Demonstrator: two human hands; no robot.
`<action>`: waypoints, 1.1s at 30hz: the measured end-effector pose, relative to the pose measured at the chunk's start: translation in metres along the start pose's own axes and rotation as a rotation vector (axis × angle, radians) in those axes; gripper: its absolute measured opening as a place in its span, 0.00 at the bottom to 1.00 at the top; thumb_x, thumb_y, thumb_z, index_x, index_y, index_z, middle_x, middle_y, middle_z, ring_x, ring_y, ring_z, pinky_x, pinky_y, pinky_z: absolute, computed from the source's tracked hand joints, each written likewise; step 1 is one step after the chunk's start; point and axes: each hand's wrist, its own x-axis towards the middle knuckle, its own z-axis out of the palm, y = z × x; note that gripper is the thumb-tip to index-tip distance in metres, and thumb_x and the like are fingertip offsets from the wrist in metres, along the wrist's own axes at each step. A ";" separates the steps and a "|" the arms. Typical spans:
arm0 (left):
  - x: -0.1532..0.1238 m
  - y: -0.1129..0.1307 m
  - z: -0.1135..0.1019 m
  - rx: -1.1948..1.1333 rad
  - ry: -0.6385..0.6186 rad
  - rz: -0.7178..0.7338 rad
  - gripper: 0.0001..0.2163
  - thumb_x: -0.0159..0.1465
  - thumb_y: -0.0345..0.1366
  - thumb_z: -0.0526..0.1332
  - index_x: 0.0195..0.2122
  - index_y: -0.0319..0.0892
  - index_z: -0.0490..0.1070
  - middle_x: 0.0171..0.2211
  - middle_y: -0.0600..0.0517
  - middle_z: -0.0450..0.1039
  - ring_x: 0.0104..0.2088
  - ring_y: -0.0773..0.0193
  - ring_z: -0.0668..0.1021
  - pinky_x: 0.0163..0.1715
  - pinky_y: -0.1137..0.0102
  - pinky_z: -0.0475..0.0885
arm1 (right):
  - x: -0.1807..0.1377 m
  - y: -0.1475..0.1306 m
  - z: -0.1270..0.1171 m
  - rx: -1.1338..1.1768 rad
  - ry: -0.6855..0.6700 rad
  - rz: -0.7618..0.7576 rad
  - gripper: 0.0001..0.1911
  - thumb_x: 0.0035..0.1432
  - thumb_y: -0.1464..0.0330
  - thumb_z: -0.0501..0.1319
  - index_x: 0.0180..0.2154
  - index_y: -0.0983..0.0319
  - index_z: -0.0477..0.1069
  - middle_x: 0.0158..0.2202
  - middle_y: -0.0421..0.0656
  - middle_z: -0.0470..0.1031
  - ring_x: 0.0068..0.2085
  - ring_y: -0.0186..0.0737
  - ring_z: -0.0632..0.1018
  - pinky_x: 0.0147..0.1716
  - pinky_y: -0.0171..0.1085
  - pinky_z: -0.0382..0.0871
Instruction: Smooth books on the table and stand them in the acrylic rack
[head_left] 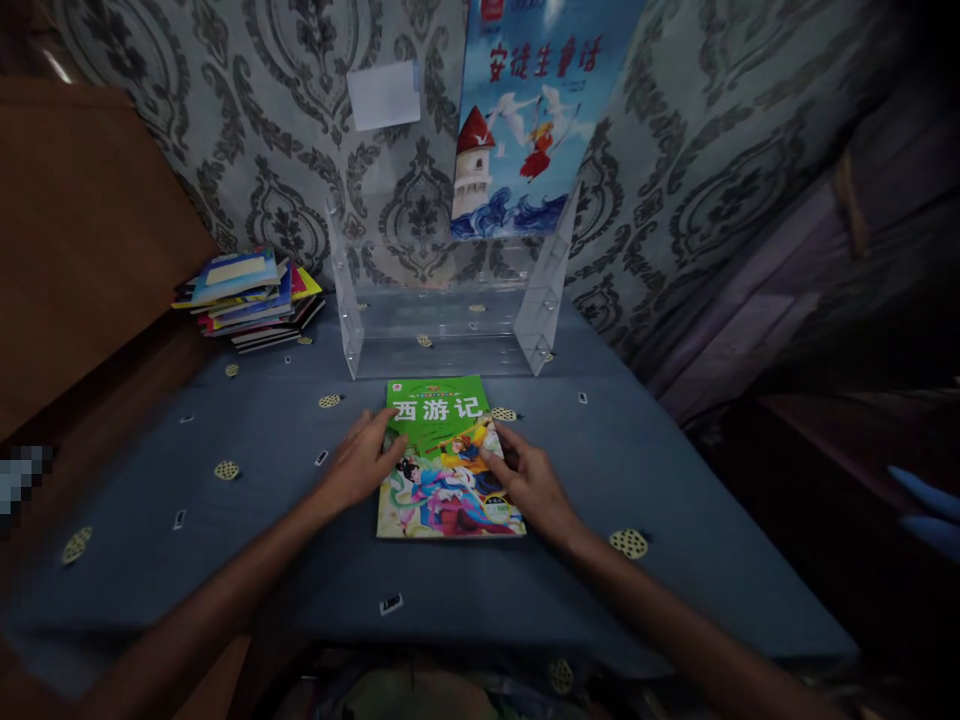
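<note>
Plainly, the left hand (366,458) and right hand (534,482) grasp the green book (442,478) by opposite side edges, thumbs over its cover. It lies between them, neither hand nearer, long axis pointing from the grip towards the clear rack (546,318) just beyond.

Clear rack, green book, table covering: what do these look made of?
Clear rack: probably glossy acrylic; see-through walls, bright edges.
Green book: likely paper, smooth; crisp printed cover. Gloss unclear.
Table covering: perhaps matte fabric; dull, no glare. Coated vinyl possible.
</note>
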 end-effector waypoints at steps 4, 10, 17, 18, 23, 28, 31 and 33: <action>0.008 -0.001 -0.001 0.007 -0.026 -0.001 0.22 0.68 0.45 0.53 0.58 0.37 0.67 0.35 0.47 0.72 0.42 0.52 0.77 0.52 0.54 0.70 | 0.008 0.006 -0.003 -0.056 0.021 -0.005 0.25 0.58 0.57 0.61 0.54 0.64 0.74 0.40 0.49 0.83 0.37 0.48 0.82 0.33 0.43 0.79; 0.016 -0.006 -0.001 0.010 -0.027 0.032 0.19 0.69 0.42 0.53 0.56 0.40 0.68 0.35 0.48 0.73 0.42 0.53 0.76 0.52 0.54 0.71 | 0.012 0.004 -0.009 -0.162 -0.010 -0.031 0.22 0.60 0.57 0.60 0.50 0.63 0.75 0.41 0.48 0.82 0.37 0.47 0.80 0.35 0.43 0.76; 0.034 -0.018 0.004 0.079 0.013 0.041 0.15 0.68 0.40 0.54 0.52 0.41 0.70 0.37 0.48 0.70 0.41 0.55 0.75 0.45 0.60 0.73 | 0.021 -0.008 -0.021 -0.479 -0.069 -0.093 0.19 0.61 0.56 0.58 0.45 0.61 0.77 0.31 0.44 0.78 0.30 0.45 0.76 0.31 0.41 0.70; 0.038 -0.020 0.005 0.089 0.023 0.049 0.15 0.68 0.40 0.54 0.52 0.40 0.70 0.39 0.47 0.70 0.42 0.55 0.75 0.46 0.60 0.73 | 0.022 -0.008 -0.023 -0.499 -0.090 -0.090 0.19 0.61 0.56 0.59 0.45 0.61 0.77 0.30 0.44 0.78 0.29 0.44 0.76 0.30 0.40 0.70; 0.055 -0.027 0.016 0.133 0.115 0.142 0.16 0.68 0.37 0.55 0.56 0.39 0.68 0.53 0.42 0.68 0.55 0.52 0.71 0.57 0.57 0.68 | 0.028 -0.003 -0.034 -0.576 -0.147 -0.075 0.19 0.61 0.59 0.59 0.50 0.61 0.75 0.27 0.41 0.76 0.27 0.42 0.76 0.29 0.39 0.71; 0.058 -0.026 0.023 0.171 0.099 0.127 0.18 0.70 0.37 0.51 0.59 0.38 0.65 0.60 0.40 0.66 0.60 0.49 0.69 0.59 0.54 0.66 | 0.045 -0.022 -0.014 -0.737 -0.016 -0.278 0.24 0.65 0.61 0.55 0.59 0.61 0.69 0.41 0.50 0.78 0.39 0.53 0.79 0.39 0.50 0.77; 0.055 -0.026 0.024 0.159 0.102 0.106 0.21 0.70 0.36 0.51 0.62 0.37 0.61 0.61 0.38 0.66 0.61 0.47 0.69 0.59 0.52 0.65 | 0.068 -0.041 0.026 -0.715 -0.186 -0.448 0.23 0.69 0.64 0.50 0.62 0.60 0.67 0.55 0.51 0.75 0.57 0.54 0.75 0.57 0.53 0.71; 0.053 -0.027 0.025 0.140 0.122 0.084 0.22 0.69 0.36 0.51 0.63 0.35 0.58 0.60 0.35 0.68 0.60 0.45 0.71 0.58 0.50 0.66 | 0.087 -0.045 0.054 -0.653 -0.327 -0.525 0.23 0.70 0.66 0.49 0.63 0.63 0.63 0.60 0.52 0.72 0.62 0.51 0.71 0.63 0.52 0.65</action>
